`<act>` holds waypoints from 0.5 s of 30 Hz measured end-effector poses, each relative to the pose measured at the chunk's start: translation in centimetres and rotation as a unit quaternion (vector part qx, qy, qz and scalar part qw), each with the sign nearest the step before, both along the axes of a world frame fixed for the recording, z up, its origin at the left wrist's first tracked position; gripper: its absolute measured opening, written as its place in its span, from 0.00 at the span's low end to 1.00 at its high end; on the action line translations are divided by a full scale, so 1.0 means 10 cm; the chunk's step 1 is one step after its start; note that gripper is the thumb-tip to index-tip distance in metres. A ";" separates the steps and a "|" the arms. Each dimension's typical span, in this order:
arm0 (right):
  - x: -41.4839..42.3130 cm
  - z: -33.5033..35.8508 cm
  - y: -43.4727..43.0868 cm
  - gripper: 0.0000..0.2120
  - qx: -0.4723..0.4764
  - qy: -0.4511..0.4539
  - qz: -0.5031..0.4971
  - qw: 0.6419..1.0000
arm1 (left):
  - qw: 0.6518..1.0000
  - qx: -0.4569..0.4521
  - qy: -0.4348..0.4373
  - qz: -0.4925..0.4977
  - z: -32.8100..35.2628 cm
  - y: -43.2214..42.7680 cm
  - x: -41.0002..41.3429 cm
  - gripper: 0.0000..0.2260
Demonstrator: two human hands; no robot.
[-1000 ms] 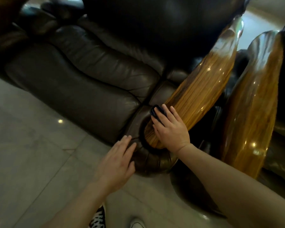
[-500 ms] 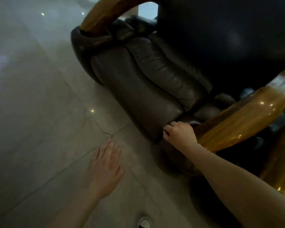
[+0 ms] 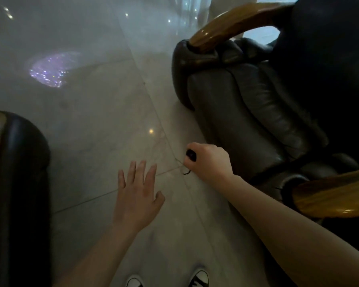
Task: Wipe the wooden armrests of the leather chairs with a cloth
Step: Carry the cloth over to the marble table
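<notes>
A dark leather chair (image 3: 257,112) fills the right side. Its near wooden armrest (image 3: 332,193) shows at the right edge, glossy and golden. Its far wooden armrest (image 3: 226,23) curves across the top. My right hand (image 3: 209,160) hovers over the floor just left of the chair's front, fist closed on a small dark cloth (image 3: 191,155) with a loose thread hanging below it. My left hand (image 3: 138,195) floats above the floor with its fingers spread and nothing in it. Neither hand touches an armrest.
Another dark leather chair (image 3: 19,183) with a wooden strip stands at the left edge. Glossy pale floor tiles (image 3: 91,121) with light reflections lie between the chairs. My two shoes (image 3: 197,278) show at the bottom.
My right hand has come off the near armrest and moved left over the floor with the cloth. My left hand left the chair's front. The view has swung left.
</notes>
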State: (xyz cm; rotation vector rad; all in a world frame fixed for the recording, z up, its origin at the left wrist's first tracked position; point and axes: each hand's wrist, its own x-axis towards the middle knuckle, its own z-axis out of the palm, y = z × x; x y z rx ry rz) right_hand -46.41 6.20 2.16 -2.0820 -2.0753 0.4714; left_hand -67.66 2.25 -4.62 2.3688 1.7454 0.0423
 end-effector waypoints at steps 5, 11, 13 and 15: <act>-0.44 0.02 0.02 0.08 -0.024 0.005 0.013 1.000 | 0.999 -0.006 0.009 0.048 0.03 -0.06 -0.42 0.34; -0.99 0.08 -0.05 0.13 -0.027 0.018 0.042 0.999 | 0.995 -0.025 0.021 0.092 0.16 -0.23 -0.96 0.33; -1.18 0.20 -0.08 0.12 -0.026 0.021 0.048 0.998 | 0.994 -0.028 0.019 0.108 0.33 -0.29 -1.15 0.34; -1.38 0.39 -0.12 0.11 -0.022 0.022 0.048 0.998 | 0.992 -0.041 0.015 0.118 0.55 -0.35 -1.32 0.34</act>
